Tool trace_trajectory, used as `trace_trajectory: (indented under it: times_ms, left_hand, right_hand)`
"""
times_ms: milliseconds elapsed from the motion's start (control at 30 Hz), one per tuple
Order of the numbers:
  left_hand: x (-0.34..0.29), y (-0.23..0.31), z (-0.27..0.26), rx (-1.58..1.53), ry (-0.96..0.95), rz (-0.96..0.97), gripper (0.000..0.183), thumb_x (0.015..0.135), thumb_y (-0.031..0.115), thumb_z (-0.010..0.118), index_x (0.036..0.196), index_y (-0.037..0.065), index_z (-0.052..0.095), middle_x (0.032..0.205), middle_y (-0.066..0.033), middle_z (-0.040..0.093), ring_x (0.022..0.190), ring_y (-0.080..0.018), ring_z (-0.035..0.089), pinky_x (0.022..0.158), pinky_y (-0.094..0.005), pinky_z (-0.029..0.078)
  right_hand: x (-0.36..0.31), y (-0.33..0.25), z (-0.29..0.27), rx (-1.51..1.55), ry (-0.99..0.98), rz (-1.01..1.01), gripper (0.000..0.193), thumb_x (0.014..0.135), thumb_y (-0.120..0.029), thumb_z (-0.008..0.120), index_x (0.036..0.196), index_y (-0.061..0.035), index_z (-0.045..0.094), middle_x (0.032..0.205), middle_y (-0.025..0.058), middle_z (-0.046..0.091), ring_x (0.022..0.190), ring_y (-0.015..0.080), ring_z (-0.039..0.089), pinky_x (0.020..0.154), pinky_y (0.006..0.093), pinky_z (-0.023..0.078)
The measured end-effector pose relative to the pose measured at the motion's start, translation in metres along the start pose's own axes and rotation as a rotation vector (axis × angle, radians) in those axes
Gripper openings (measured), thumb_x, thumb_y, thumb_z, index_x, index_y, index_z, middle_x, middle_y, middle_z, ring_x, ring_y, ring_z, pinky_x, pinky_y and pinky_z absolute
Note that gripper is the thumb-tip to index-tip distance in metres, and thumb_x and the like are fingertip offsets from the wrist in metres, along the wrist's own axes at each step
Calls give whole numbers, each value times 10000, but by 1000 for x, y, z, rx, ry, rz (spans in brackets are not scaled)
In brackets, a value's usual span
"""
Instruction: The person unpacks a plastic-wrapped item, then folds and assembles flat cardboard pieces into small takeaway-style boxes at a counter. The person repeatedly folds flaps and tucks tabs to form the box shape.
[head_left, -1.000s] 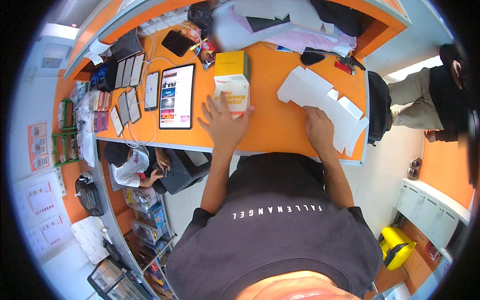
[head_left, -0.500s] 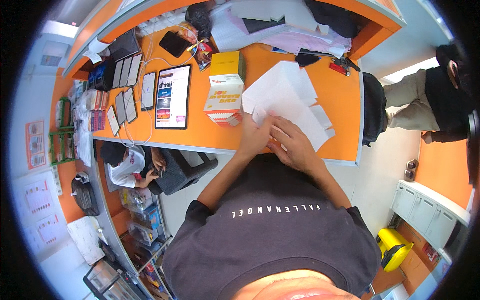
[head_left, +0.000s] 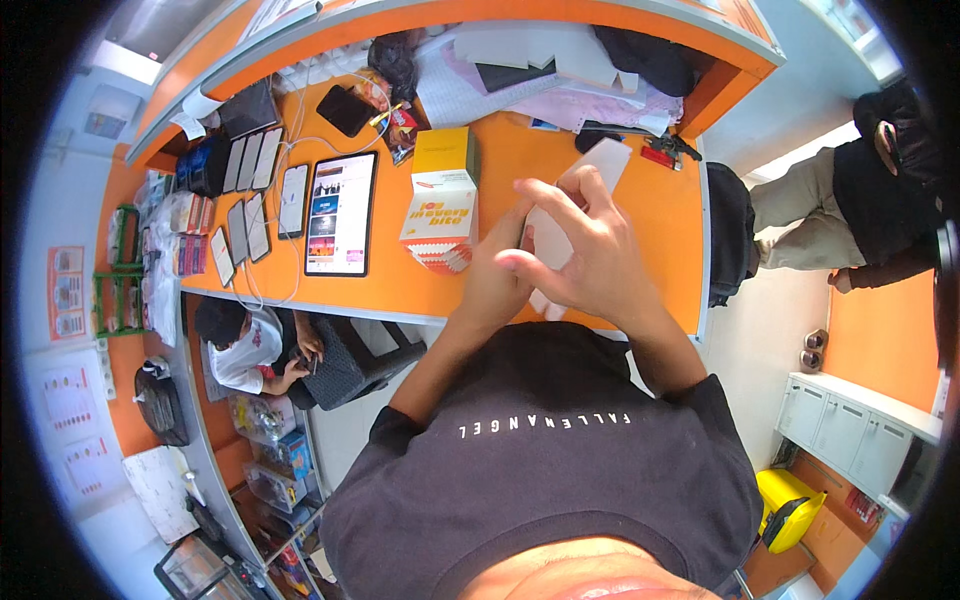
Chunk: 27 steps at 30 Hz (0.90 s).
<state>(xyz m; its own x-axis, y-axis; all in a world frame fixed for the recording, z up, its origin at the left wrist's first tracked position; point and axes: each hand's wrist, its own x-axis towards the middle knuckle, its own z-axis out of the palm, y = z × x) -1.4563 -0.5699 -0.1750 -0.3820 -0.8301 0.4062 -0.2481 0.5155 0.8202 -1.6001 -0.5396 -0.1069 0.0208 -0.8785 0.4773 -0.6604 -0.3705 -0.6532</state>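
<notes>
A white cardboard blank [head_left: 552, 240], folded into a narrow shape, stands raised between my hands over the desk's near edge. My left hand [head_left: 497, 272] is closed on its left side, with most fingertips hidden. In front of the card is my right hand [head_left: 592, 255], its thumb and forefinger spread wide apart. The card's upper end [head_left: 606, 160] shows beyond my right fingers. Just left of my left hand stands a yellow and white printed carton [head_left: 441, 205] with a red zigzag pattern on its near end.
A tablet [head_left: 341, 215] with a lit screen and several phones [head_left: 257, 226] on white cables lie to the left on the orange desk [head_left: 520, 140]. Papers fill the back shelf. Keys [head_left: 680, 147] lie back right. One person sits at lower left; another stands at right by a black backpack [head_left: 730, 235].
The white cardboard, spread out flat before, is now folded narrow and tipped up. My right hand has risen and its fingers have opened. The view has shifted slightly.
</notes>
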Motion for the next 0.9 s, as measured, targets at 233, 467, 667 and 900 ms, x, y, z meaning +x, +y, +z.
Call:
trace_trajectory:
  times_ms: [233,467,667,900]
  left_hand:
    - [-5,1,-6,-20,37,-11,572,840,-64,593,1402,-2,504,1182,-253,659,1052,-370,687,867,-384,539]
    - [3,15,-15,-101,-75,-140,393,957,13,562,1349,-10,559,1049,-253,691,919,-288,715,779,-366,534]
    - [5,15,-18,-125,-68,-136,326,993,63,547,1305,-23,581,949,-225,697,828,-297,710,704,-352,516]
    - [2,9,-18,-84,-92,18,336,953,7,568,1288,-14,589,1015,-233,691,855,-338,705,746,-384,543]
  right_hand:
    - [-2,34,11,274,29,-116,473,769,-112,825,1210,-73,658,1019,108,604,877,211,668,712,299,568]
    - [-9,51,6,630,-10,63,407,828,-20,763,1221,-45,661,1048,100,649,799,174,664,716,276,557]
    - [6,37,-18,104,85,-145,461,777,-24,779,1224,-88,683,1148,96,599,1009,229,617,776,331,544]
    - [14,39,-22,-1,23,-262,390,732,-38,785,1109,-107,715,1133,95,637,1023,242,636,812,365,545]
